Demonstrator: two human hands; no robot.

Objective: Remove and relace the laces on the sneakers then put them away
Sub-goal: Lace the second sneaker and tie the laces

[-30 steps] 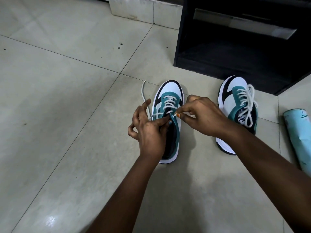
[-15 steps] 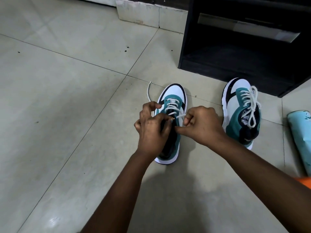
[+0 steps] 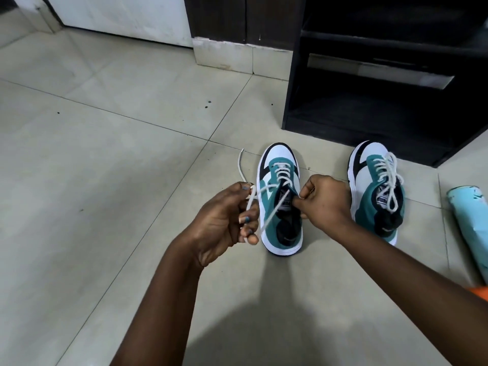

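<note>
Sitting on pale floor tiles [image 3: 111, 154], 2 teal, white and black sneakers, toes pointing toward top of frame.

Left sneaker [image 3: 280, 202], centre of frame: standing upright, partly laced. White lace [image 3: 281, 170] crossing in a few rows over the lower eyelets only; upper eyelets bare, tongue label showing.

Left hand [image 3: 224, 220], left of centre: curling shut around 1 end of that lace, strand looping over the fingers [image 3: 247, 220] just beside the sneaker's left edge. Loose tail of the lace trailing up and left onto the tile. Second strand running diagonally from the tongue area down toward the left hand.

Right hand [image 3: 324, 202], right of centre: pinching closed at thumb and forefinger over the sneaker's tongue, touching its right edge. Holding the lace or only the tongue: cannot tell, contact point too small.

Right sneaker [image 3: 377, 196], right of frame: fully laced, bow lying loose over the tongue, apart from both hands.

Standing at upper right, black open-fronted cabinet [image 3: 383, 101], its base just behind the right sneaker's toe. Lying at right edge, pale turquoise cylinder [image 3: 470, 223], partly cut off. White door [image 3: 118, 19] at upper left.
</note>
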